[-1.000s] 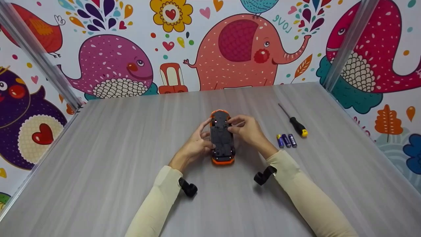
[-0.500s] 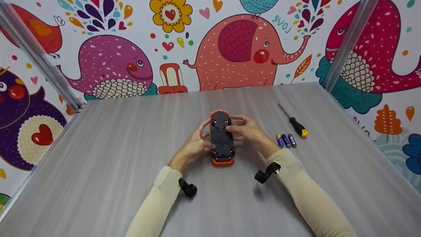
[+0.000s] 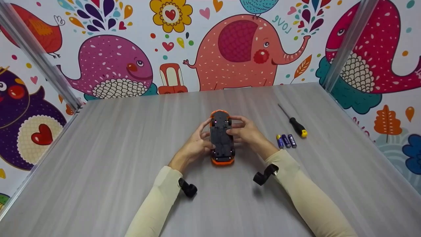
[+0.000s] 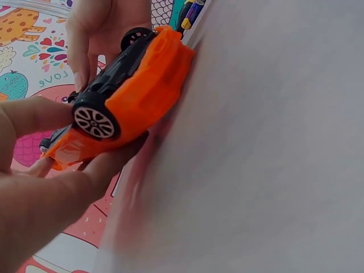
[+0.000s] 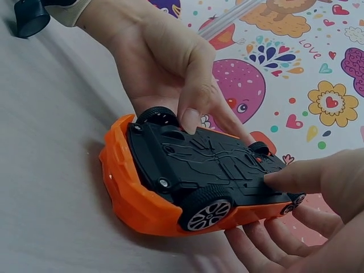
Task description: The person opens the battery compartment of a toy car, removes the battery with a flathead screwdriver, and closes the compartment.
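Note:
An orange toy car is held upside down, its black underside facing up. My left hand grips its left side. In the right wrist view, the left thumb lies on the underside beside a rear wheel's opposite twin. My right hand holds the car's right side, with the thumb pressing on the middle of the chassis and the other fingers under the body. From the left wrist view, the orange end of the car shows close over the table. Fine screw details on the underside are too small to read.
Three batteries lie side by side to the right of the hands. Beyond them rests a screwdriver with a black and yellow handle. A printed cartoon wall borders the table at the back and sides.
My right hand has shifted its fingers from near the car's far right wheel to along its side, the thumb settling slightly nearer the middle. The left hand and the car stay in place.

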The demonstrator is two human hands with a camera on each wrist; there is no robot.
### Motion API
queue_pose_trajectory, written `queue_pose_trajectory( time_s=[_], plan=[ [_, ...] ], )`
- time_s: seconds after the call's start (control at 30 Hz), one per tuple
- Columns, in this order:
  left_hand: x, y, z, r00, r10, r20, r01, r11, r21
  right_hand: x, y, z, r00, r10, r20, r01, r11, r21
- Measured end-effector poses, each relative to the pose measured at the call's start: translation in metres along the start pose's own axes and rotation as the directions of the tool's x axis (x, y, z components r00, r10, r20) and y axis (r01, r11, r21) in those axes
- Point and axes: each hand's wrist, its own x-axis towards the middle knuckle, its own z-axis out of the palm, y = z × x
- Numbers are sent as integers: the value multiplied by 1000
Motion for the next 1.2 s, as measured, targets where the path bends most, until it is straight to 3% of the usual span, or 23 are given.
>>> queue_pose_trajectory(
  time_s=[0.83,1.2],
  plan=[
    [0,-2,-1,1000,-20,-6,20,999,-34,0,3,4,999,-27,-44,26,999,-37],
    [1,-3,-1,1000,-5,-8,5,1000,-4,0,3,5,999,-12,-42,10,999,-48]
  ],
)
